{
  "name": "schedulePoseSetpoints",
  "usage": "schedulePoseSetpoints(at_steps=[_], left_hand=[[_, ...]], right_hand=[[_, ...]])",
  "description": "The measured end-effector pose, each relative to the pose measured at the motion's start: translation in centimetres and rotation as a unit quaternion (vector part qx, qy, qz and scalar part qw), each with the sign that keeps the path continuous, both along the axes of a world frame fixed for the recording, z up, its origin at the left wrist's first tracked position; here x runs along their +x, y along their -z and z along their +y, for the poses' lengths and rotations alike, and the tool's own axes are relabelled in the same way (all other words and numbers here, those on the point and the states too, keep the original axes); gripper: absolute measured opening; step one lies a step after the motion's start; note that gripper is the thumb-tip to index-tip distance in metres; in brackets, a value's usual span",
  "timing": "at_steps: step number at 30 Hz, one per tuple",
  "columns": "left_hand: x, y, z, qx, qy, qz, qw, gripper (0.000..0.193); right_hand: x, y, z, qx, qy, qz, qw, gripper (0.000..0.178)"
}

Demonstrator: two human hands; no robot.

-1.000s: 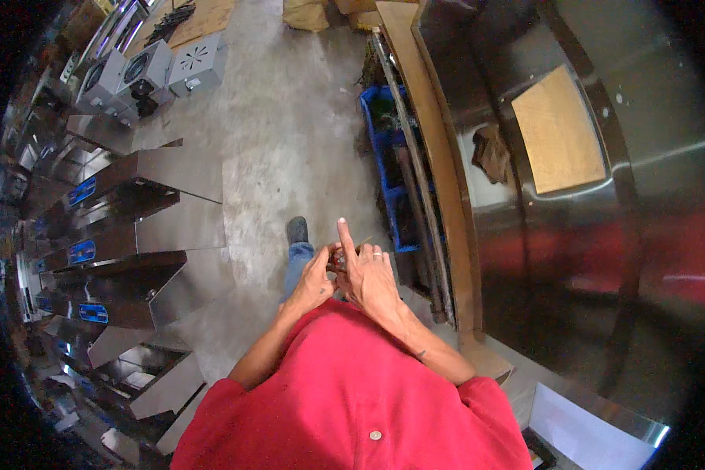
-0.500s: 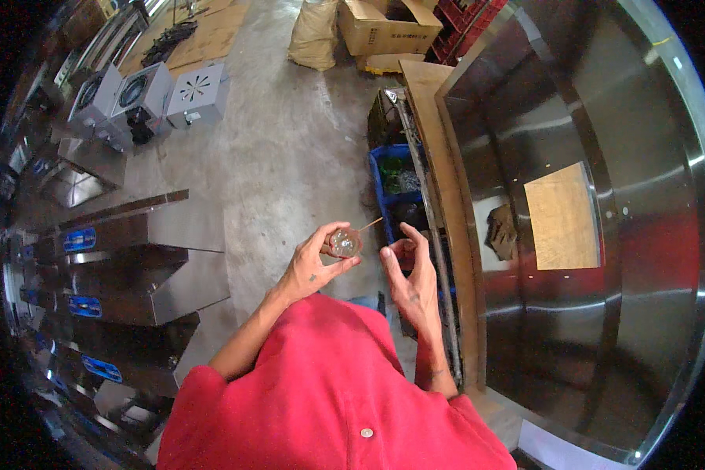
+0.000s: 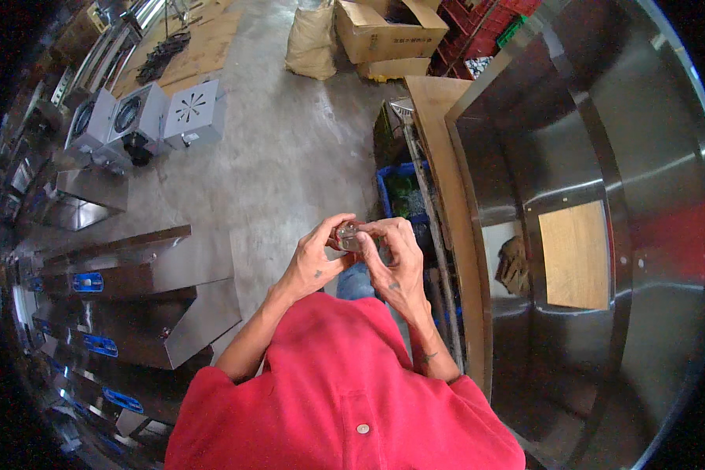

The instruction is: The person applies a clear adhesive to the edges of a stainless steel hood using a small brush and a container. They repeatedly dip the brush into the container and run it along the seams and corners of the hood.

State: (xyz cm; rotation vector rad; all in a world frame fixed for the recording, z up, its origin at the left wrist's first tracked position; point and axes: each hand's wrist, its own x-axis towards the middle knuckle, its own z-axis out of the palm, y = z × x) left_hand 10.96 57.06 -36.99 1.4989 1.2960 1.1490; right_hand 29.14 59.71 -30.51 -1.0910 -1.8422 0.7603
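A small round clear piece (image 3: pixel 348 235), like a cup or cap, sits in front of my chest between both hands. My left hand (image 3: pixel 315 254) is closed around its left side, thumb below and fingers above. My right hand (image 3: pixel 392 249) has closed in from the other side, its thumb and fingertips pinching at the piece's right edge. These fingers cover much of it, so its exact kind and anything inside do not show.
On the right, a wood-edged bench (image 3: pixel 470 235) carries a large steel panel (image 3: pixel 572 180) with a tan sheet (image 3: pixel 575 254). Beneath is a blue crate (image 3: pixel 403 192). Steel housings (image 3: pixel 188 266) stand left, grey fan boxes (image 3: pixel 192 113) farther off. A cardboard box (image 3: pixel 388 35) stands ahead.
My right hand has moved left and closed onto the clear piece. The thin stick that poked out from the piece toward the right is no longer visible. The view has shifted slightly.
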Motion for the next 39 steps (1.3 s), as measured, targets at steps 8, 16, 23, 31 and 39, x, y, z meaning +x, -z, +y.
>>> schedulePoseSetpoints(at_steps=[8,16,23,31,39], left_hand=[[2.6,-1.5,10.4,-0.005,-0.016,-0.020,1.000,0.068],[6.6,-2.5,19.8,0.018,-0.001,-0.022,1.000,0.070],[8.1,-3.0,25.8,0.042,0.043,-0.005,0.998,0.071],[7.0,-2.3,32.8,0.056,0.120,-0.009,0.991,0.071],[4.0,-3.1,38.4,0.081,0.182,-0.005,0.980,0.072]], right_hand=[[3.2,-2.6,10.2,0.094,0.014,-0.011,0.995,0.012],[7.6,-3.0,18.9,0.119,0.039,-0.025,0.992,0.008],[8.6,-2.9,22.9,0.114,0.091,-0.047,0.988,0.009],[7.0,-2.9,26.8,0.115,0.179,-0.061,0.975,0.013],[3.2,-3.1,30.2,0.129,0.229,-0.093,0.960,0.017]])
